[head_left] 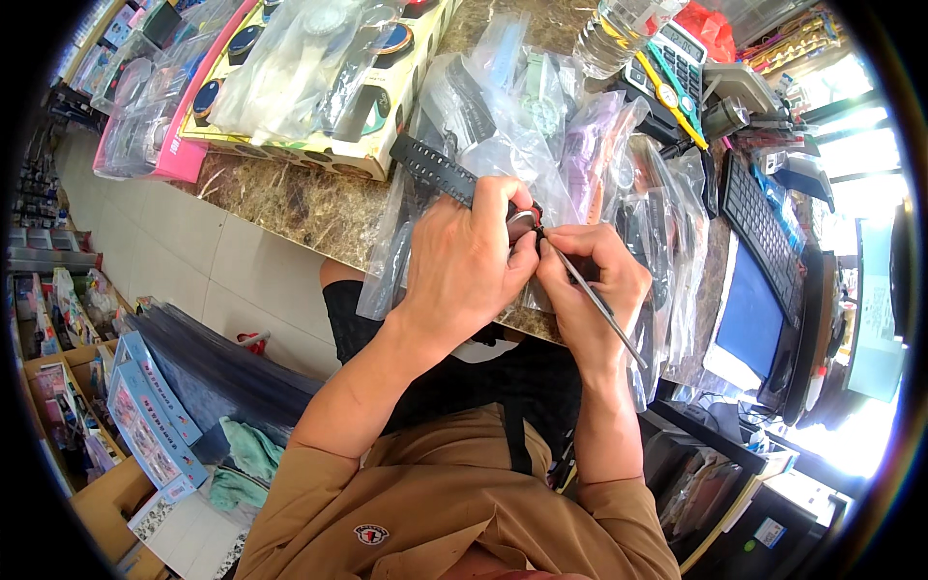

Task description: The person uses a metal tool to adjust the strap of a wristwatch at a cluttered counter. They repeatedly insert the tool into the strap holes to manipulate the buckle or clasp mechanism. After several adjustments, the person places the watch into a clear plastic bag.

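My left hand (464, 256) is closed round a wristwatch with a black perforated strap (430, 166); the strap sticks out beyond the knuckles to the upper left. Part of the watch's round case (522, 224) shows between my thumb and forefinger, with a bit of red at its edge. In a pinch, my right hand (601, 285) holds a thin metal tool (611, 319), like tweezers or a slim screwdriver. Its near end points down and right past my wrist, and its tip meets the watch case, where my fingers hide the exact contact.
Bagged watches (546, 92) in clear plastic cover the brown marble counter (280, 198). A yellow patterned box (333, 150) and a pink-edged case (188, 159) stand at the far left. Toward the right lie a calculator (677, 53), a yellow watch (667, 95), a keyboard (764, 232) and a blue pad (749, 314).
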Demonstrator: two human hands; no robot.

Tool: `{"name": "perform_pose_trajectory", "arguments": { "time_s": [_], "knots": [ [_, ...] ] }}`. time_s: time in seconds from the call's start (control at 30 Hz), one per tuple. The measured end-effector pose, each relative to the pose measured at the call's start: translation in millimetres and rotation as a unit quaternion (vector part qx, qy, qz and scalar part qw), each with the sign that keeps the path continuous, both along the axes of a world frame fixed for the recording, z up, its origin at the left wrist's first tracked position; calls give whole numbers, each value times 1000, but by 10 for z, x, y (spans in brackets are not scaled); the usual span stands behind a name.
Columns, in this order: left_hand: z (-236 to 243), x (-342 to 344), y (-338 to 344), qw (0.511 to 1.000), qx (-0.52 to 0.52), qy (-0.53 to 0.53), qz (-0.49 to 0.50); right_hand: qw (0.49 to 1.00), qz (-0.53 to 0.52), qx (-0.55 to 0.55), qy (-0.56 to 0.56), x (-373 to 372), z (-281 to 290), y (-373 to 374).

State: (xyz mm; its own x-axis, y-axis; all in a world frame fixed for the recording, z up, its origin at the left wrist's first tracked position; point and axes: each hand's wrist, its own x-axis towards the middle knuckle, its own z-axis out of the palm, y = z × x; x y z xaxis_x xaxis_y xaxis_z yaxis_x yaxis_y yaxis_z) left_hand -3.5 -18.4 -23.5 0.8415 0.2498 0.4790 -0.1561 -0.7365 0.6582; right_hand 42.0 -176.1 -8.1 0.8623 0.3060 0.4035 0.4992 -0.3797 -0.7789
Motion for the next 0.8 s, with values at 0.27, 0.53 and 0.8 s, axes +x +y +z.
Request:
{"name": "perform_pose_trajectory", "arguments": {
  "time_s": [0.27, 0.53, 0.8],
  "knots": [
    [7, -3, -8, 1000, 4, 0, 8, 998, -7, 15, 53, -3, 14, -12],
    [17, -8, -15, 1000, 3, 4, 7, 999, -12, 6, 48, -8, -6, -14],
    [22, -13, -23, 1000, 12, 12, 12, 999, -27, 30, 30, -26, -37, 27]
  ]
}}
